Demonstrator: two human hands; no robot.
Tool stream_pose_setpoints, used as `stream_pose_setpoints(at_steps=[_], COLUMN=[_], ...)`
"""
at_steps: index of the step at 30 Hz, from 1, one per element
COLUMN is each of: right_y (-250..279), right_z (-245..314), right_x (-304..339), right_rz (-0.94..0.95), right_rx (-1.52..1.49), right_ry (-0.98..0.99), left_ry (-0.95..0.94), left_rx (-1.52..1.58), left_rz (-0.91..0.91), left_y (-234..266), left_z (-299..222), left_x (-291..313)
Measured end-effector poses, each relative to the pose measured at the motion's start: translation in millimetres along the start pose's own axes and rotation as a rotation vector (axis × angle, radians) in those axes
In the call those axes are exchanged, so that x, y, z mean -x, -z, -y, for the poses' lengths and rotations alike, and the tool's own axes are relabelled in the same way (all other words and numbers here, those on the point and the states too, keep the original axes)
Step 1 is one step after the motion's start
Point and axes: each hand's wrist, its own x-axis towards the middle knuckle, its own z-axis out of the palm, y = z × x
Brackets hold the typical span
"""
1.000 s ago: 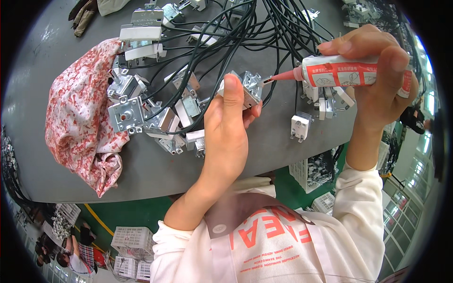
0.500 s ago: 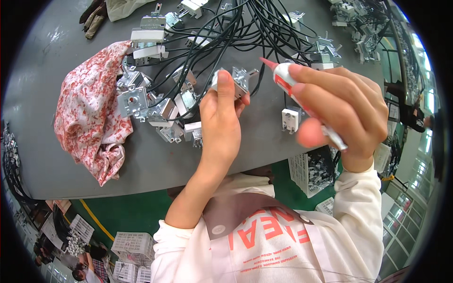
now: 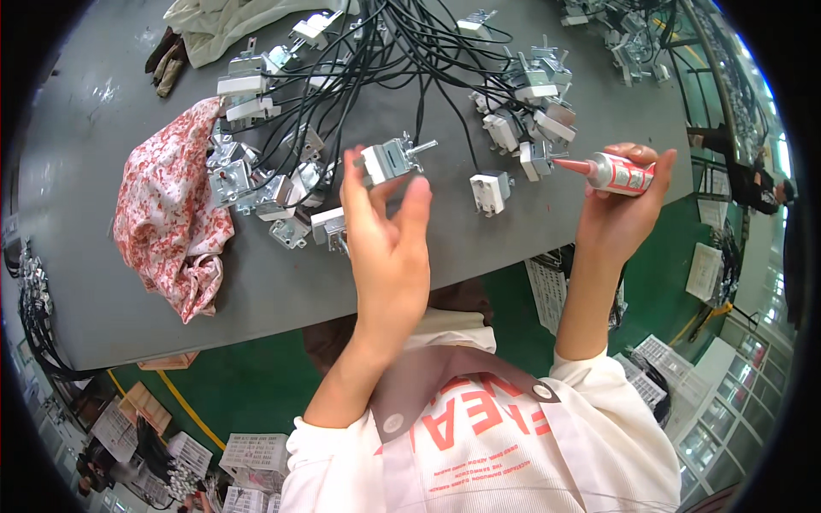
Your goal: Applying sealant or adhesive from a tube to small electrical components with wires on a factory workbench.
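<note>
Left hand (image 3: 386,256) newly spread against one component (image 3: 393,161), right hand (image 3: 623,212) gripping one tube (image 3: 626,175)

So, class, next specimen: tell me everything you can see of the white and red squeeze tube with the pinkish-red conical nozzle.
The white and red squeeze tube has a printed body that looks smooth and slightly shiny; whether plastic or metal is unclear. Its pinkish-red conical nozzle tapers to a narrow tip pointing left. It lies nearly level across the picture, gripped in the person's bare right hand. Whether anything is coming out cannot be told.
</note>
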Motion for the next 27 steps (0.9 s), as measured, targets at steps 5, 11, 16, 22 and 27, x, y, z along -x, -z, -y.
stream_pose_setpoints(at_steps=[5, 11, 16, 22, 27], right_y=[23.9, 31.3, 33.8, 23.9, 6.5], right_z=[-1.3, -2.1, 3.2, -0.3, 0.1], right_x=[7.1, 12.2, 13.5, 2.9, -11.5], right_rz=[-0.116, -0.152, -0.131, 0.074, 0.408], right_rx=[-0.100, -0.058, -0.044, 0.112, 0.160], right_ry=[-0.074, -0.070, -0.056, 0.102, 0.287], left_ry=[-0.471, -0.673, -0.663, -0.167, 0.100], left_rx=[-0.798, -1.062, -0.879, 0.058, 0.294], left_rz=[-0.130, 0.285, 0.298, 0.172, 0.070], left_y=[-1.8, -32.2, -22.5, -6.2, -2.9], left_z=[2.2, 44.6, 45.4, 32.1, 1.2], left_x=[31.2, 19.1, -6.0, 2.6, -1.2])
